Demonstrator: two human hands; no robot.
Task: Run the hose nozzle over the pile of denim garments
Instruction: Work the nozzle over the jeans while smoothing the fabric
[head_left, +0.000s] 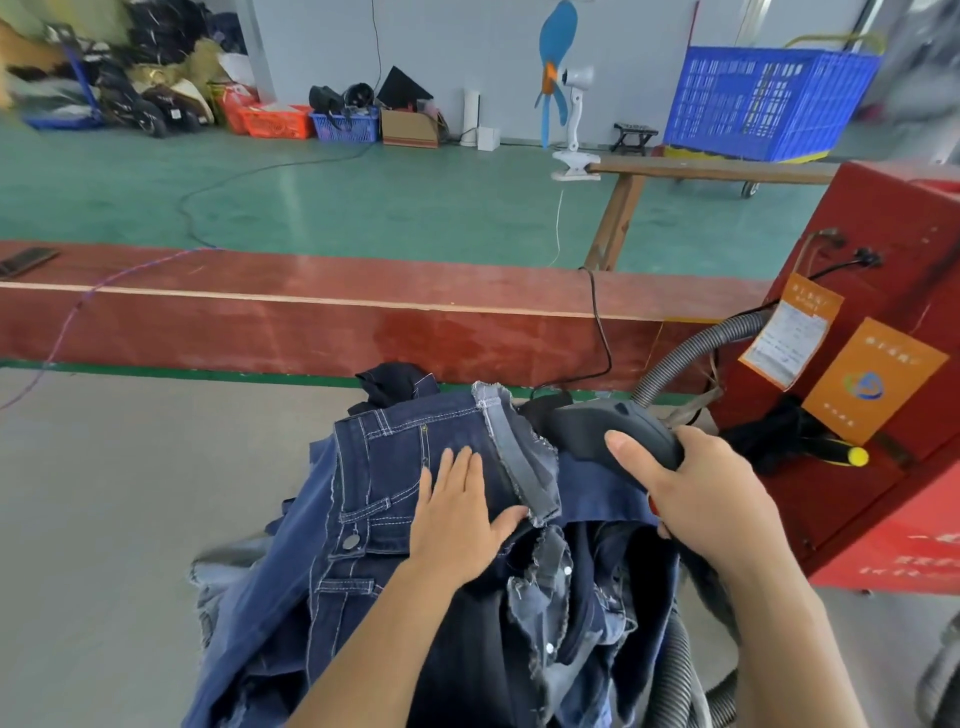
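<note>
A pile of dark blue denim garments (374, 519) lies on the grey table in front of me, with stitched waistbands, a metal button and frayed lighter pieces. My left hand (457, 519) rests flat on the top garment, fingers straight. My right hand (711, 499) grips the dark grey hose nozzle (608, 434) at the pile's right edge, the nozzle head lying against the denim. A grey ribbed hose (691, 353) curves from the nozzle up to the red machine.
The red machine (878, 364) with orange tags stands close on the right. A red wooden bench (363, 322) runs across behind the table, with a black cable over it. The grey tabletop (130, 519) spreads left. More ribbed hose (675, 675) lies bottom right. Crates and a fan stand far back.
</note>
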